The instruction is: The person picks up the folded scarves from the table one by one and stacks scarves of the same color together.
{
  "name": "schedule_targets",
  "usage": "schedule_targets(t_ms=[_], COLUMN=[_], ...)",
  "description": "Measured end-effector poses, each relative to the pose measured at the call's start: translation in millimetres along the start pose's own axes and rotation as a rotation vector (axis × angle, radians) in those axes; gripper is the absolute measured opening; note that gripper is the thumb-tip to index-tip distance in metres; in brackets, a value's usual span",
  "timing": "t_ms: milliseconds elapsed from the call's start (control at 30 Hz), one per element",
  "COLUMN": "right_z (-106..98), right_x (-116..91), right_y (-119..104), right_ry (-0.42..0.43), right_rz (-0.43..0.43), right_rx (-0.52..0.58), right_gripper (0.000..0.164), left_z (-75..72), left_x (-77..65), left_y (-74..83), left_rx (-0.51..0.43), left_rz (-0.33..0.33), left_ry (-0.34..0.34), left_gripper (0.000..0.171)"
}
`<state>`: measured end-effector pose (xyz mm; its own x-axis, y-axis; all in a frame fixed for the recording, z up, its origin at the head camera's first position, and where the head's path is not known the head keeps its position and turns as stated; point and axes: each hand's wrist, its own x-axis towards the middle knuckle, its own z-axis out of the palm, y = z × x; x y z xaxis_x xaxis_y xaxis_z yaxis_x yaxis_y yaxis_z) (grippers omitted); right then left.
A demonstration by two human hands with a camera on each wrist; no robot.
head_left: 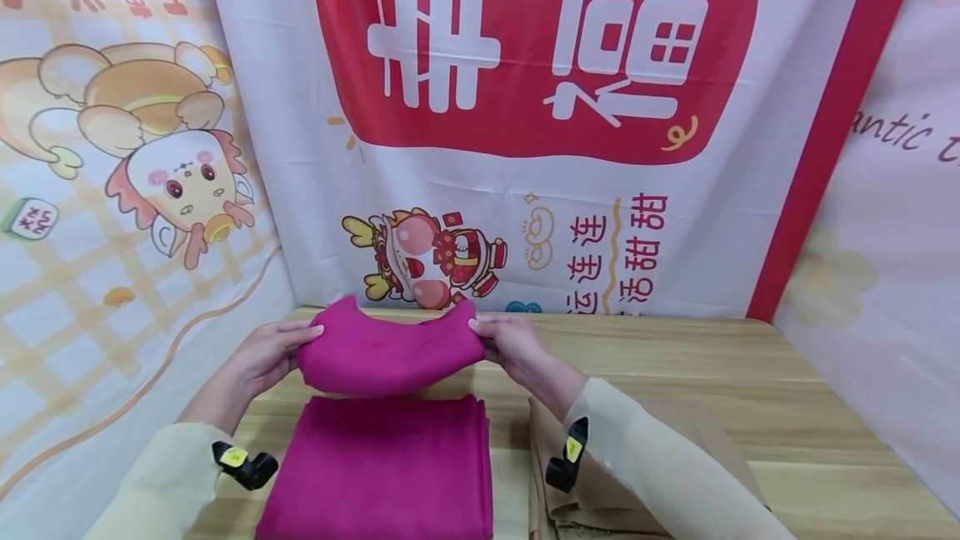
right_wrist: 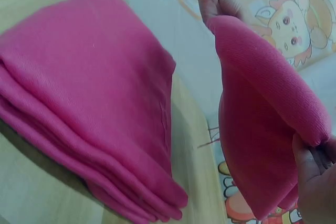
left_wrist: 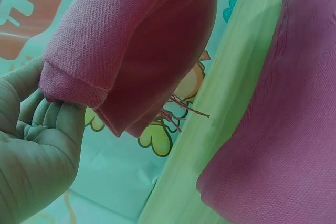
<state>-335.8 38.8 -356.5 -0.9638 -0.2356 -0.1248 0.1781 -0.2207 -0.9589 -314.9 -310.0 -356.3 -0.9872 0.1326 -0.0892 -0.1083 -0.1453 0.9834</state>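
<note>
A magenta scarf [head_left: 390, 352], folded into a band and sagging in the middle, is held up by both hands. My left hand [head_left: 270, 352] pinches its left end, thumb on top and fingers beneath. At the opposite end, my right hand [head_left: 513, 348] pinches the corner. In the left wrist view a few twisted fringe threads [left_wrist: 181, 113] hang from the scarf's lower edge. Just nearer to me, a magenta cloth [head_left: 382, 469] lies folded in several layers on the table, with a strip of wood showing between it and the lifted scarf.
A brown folded cloth [head_left: 720, 448] lies on the wooden table [head_left: 817, 407] at the right, partly hidden under my right forearm. Behind the table's far edge hangs a printed curtain [head_left: 675, 232], with more printed sheets at both sides.
</note>
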Motion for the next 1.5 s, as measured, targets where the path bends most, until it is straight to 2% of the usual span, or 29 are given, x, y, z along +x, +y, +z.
schedule_targets(t_ms=[167,333,800,1167,1500], right_z=[1,2,8,11,13], right_x=[-10,-20,-45,-62,-75], right_y=[-1,2,10,21,33], right_ry=[-0.022,-0.026,-0.008,-0.012,0.000], right_rz=[0.013,0.033,-0.008,-0.064,-0.046], right_rx=[0.016,0.013,0.045,0.054,0.025], right_gripper=[0.024,0.024,0.023,0.027,0.027], left_z=[-3.0,-5.4,-6.6,-7.0,-8.5], left_x=[-6.4,-13.2,-32.1,-48.2,-58.4], left_y=[1.0,-0.1,-1.9,-5.2,-13.8], left_rx=[-0.022,-0.008,-0.055,-0.019,-0.003], left_rz=[0.018,0.019,0.044,0.050,0.034], left_ry=[-0.029,-0.028,-0.114,-0.106,-0.116], left_gripper=[0.015,0.014,0.022,0.022,0.021])
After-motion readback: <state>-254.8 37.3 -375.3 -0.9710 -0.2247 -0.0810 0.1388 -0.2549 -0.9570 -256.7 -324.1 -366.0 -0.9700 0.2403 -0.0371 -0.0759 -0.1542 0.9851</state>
